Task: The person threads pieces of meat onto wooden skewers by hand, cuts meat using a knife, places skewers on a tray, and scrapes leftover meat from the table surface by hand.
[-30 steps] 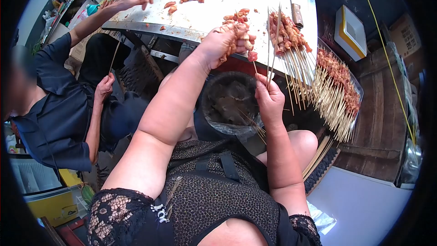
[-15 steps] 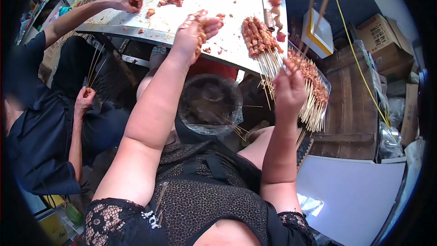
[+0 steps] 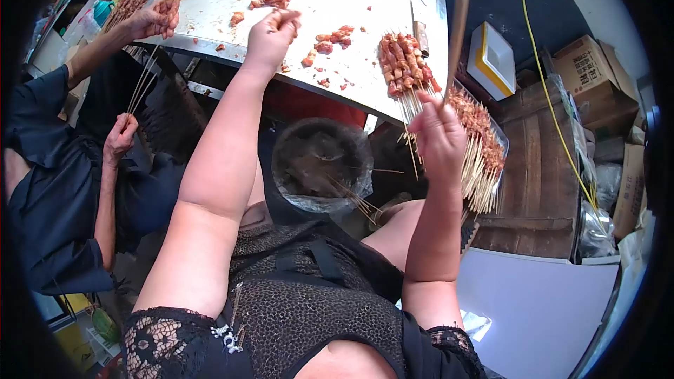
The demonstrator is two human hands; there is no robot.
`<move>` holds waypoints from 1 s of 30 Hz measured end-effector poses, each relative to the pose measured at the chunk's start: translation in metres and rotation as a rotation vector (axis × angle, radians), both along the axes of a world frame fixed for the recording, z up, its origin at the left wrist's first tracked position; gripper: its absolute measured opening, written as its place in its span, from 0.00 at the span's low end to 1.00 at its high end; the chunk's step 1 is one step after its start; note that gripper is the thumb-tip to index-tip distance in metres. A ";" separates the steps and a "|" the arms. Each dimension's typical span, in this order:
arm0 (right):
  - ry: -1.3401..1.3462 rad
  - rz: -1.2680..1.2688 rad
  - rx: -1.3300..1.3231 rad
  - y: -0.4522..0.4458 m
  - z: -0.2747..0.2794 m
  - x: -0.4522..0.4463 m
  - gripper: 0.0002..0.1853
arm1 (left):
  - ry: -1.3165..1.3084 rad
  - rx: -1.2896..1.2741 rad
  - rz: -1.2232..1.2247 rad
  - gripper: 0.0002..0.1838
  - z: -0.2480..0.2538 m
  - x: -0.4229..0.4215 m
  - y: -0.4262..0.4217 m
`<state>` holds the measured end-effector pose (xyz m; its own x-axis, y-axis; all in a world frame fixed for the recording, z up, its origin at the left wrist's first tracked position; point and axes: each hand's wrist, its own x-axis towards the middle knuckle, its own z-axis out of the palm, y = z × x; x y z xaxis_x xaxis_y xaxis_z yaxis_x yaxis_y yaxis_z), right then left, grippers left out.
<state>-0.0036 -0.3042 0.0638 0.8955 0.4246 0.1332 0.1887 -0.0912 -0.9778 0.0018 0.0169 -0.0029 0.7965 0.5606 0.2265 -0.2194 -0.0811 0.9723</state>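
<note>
My left hand (image 3: 270, 43) is above the near edge of the white table (image 3: 232, 3), fingers curled in. What it holds, if anything, I cannot make out. Chunks of raw meat (image 3: 324, 47) lie just right of it. My right hand (image 3: 440, 133) is closed around upright bamboo skewers (image 3: 459, 31), blurred by motion. Beside and behind that hand, a bundle of meat skewers (image 3: 401, 63) rests on the table's right end, sticks hanging over the edge. More threaded skewers (image 3: 484, 133) fill a tray at its right.
At left a co-worker's hand (image 3: 121, 137) holds several thin sticks; their other hand (image 3: 160, 20) is over the table corner. Below the table stands a plastic-lined bucket (image 3: 319, 193). A yellow-rimmed white container (image 3: 491, 60) and a cardboard box (image 3: 586, 70) are at right.
My left hand has moved left and curled, leaving meat chunks visible on the table. The meat-threaded skewer above my right hand is no longer there; that hand has lowered slightly with the bare skewers.
</note>
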 end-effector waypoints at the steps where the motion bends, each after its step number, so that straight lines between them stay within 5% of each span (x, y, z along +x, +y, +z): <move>1: 0.055 0.053 0.044 0.010 -0.008 -0.009 0.14 | 0.029 0.126 0.029 0.09 -0.003 0.001 -0.002; 2: 0.110 0.106 0.087 0.019 -0.018 -0.015 0.14 | 0.037 0.134 0.035 0.09 -0.006 0.002 -0.001; 4: 0.229 0.189 0.087 0.028 -0.052 -0.016 0.14 | 0.364 0.539 0.038 0.09 0.010 -0.008 -0.012; 10: 0.402 0.135 0.136 0.034 -0.106 -0.020 0.14 | 0.235 0.881 0.023 0.06 0.015 -0.005 -0.023; 12: 0.358 0.165 0.119 0.035 -0.100 -0.018 0.15 | 0.255 1.070 -0.235 0.07 0.017 0.000 -0.020; 14: 0.356 0.160 0.111 0.034 -0.101 -0.016 0.15 | 0.382 0.821 -0.253 0.04 0.012 0.002 -0.020; 16: 0.351 0.151 0.105 0.032 -0.102 -0.017 0.15 | 0.489 1.326 -0.106 0.06 0.017 0.003 -0.020; 24: 0.287 0.125 0.033 0.030 -0.102 -0.022 0.17 | 0.663 1.199 0.052 0.13 0.030 -0.009 -0.034; 27: 0.322 0.120 0.066 0.028 -0.109 -0.022 0.14 | 0.428 0.461 -0.024 0.13 0.029 -0.015 -0.028; 28: 0.331 0.123 0.069 0.028 -0.110 -0.022 0.13 | 0.427 0.464 -0.020 0.13 0.026 -0.015 -0.026; 30: 0.317 0.143 0.075 0.028 -0.111 -0.023 0.12 | 0.106 -0.472 -0.122 0.13 0.024 -0.018 -0.026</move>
